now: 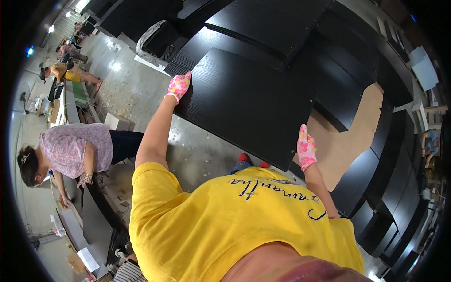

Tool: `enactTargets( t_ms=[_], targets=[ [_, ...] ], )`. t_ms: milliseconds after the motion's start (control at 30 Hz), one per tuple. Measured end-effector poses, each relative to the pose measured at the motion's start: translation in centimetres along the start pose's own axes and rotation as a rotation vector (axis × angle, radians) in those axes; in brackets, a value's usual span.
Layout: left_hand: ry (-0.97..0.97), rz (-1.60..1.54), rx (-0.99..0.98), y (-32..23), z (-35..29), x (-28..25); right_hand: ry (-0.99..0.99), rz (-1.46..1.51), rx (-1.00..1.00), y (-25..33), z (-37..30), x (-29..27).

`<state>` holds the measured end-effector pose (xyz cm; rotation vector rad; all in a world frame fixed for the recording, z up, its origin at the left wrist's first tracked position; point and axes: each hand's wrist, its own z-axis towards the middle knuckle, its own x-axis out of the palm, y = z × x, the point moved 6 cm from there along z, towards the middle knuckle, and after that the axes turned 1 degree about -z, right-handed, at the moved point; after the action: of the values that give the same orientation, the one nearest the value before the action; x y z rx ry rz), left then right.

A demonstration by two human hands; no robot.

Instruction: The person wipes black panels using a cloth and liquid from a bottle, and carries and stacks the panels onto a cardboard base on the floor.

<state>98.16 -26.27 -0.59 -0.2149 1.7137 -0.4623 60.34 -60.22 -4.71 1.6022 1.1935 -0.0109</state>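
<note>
A large black wood-grain panel [244, 103] lies tilted in front of me, above a stack of similar boards. My left hand [179, 87], in a white glove with a pink flower pattern, is closed on its left edge, thumb along the top face. At the panel's right edge, near the close corner, my right hand [306, 149] wears a matching glove. Its thumb points away from me beside the edge, and the other fingers are mostly hidden. Brown cardboard [357, 136] with a torn edge lies to the right of that hand, partly under another black board [338, 80].
More black panels [394, 183] are stacked on the right. A black item in clear plastic wrap [159, 42] sits at the far left of the stack. To my left, a person in a patterned top [80, 148] bends over a workbench with dark boards [96, 225]. Others work farther back.
</note>
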Motion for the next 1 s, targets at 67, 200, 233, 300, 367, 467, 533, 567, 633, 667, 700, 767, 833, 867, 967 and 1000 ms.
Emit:
enactTargets(
  t_ms=[67,200,233,300,367,467,533,567,633,667,700,767,833,867,967,1000],
  targets=[
    [0.035,-0.015,-0.050,-0.8,2.1,-1.8,-0.034,0.002,-0.011,2.0,1.2,1.2],
    [0.034,-0.049,-0.056,2.4,5.5,-0.6,0.011,-0.030,0.011,4.5,2.4,3.2],
    [0.030,0.009,-0.054,2.6,6.4,-1.1,0.050,-0.031,0.050,5.3,2.5,4.1],
    [0.016,0.116,0.005,1.9,8.8,-1.8,-0.044,0.038,0.009,6.0,3.1,5.4],
    [0.053,0.164,0.074,0.0,11.2,-2.7,-0.088,-0.083,-0.157,5.9,4.8,7.0],
    [0.051,0.161,0.189,1.7,15.6,-2.5,-0.080,-0.195,-0.119,9.2,4.5,9.2],
    [0.070,0.132,0.240,1.5,18.1,-2.4,-0.135,-0.241,-0.104,9.7,4.5,10.0],
    [0.090,0.143,0.256,1.5,19.1,-2.2,-0.124,-0.292,-0.099,10.4,4.6,10.4],
    [0.113,0.142,0.268,1.4,21.2,-1.8,-0.119,-0.352,-0.081,11.4,5.1,11.3],
    [0.131,0.138,0.283,1.1,21.8,-1.6,-0.166,-0.370,-0.067,11.5,5.4,11.4],
    [0.134,0.112,0.293,0.5,22.0,-1.8,-0.215,-0.386,-0.055,11.6,5.8,11.2],
    [0.131,0.110,0.303,0.9,23.5,-1.3,-0.185,-0.441,-0.006,11.6,6.7,11.3],
    [0.148,0.195,0.298,0.0,22.9,-1.8,-0.191,-0.421,0.005,12.1,6.8,11.4],
    [0.178,0.264,0.298,-1.1,21.8,-2.6,-0.163,-0.459,0.040,12.8,6.4,11.2],
    [0.074,0.328,0.470,-1.5,21.9,-4.3,-0.208,-0.553,-0.069,15.2,5.3,10.6],
    [0.057,0.258,0.476,-1.0,22.4,-4.4,-0.238,-0.502,-0.083,15.8,5.3,10.1]
  ],
)
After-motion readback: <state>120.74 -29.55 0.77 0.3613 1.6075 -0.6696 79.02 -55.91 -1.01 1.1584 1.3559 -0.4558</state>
